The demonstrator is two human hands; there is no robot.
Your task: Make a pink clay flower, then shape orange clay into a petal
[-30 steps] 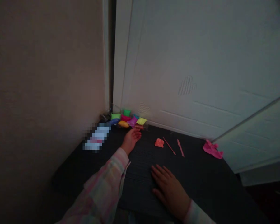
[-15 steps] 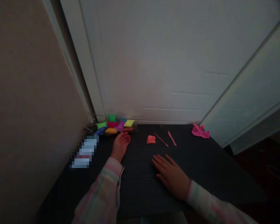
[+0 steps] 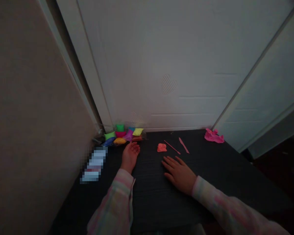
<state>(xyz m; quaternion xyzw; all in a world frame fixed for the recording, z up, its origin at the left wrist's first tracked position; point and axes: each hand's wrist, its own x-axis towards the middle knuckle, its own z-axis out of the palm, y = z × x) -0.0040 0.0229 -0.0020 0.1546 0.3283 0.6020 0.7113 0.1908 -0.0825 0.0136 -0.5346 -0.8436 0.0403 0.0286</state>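
Observation:
My left hand (image 3: 130, 157) rests on the dark table with its side down and palm turned inward. Its fingers are loosely bent and hold nothing. Just beyond it lie several colourful packets of modelling clay (image 3: 120, 140) in clear plastic. My right hand (image 3: 179, 174) lies palm down and flat, fingers spread, with nothing under it that I can see. Ahead of its fingertips sits a flattened orange-pink lump of clay (image 3: 162, 148). To the right of that lump are a thin pink stick tool (image 3: 172, 147) and a pink plastic clay knife (image 3: 184, 145).
A crumpled bright pink piece (image 3: 214, 136) lies at the table's far right corner. On the left is a pale blurred-out rectangle (image 3: 95, 164). A white panelled door (image 3: 166, 65) rises behind the table (image 3: 147, 202), and a wall (image 3: 34, 124) borders the left side.
The view has shifted slightly, so everything on the table sits a little farther right. My right hand has slid a bit forward, nearer the clay lump. My left hand stays almost the same.

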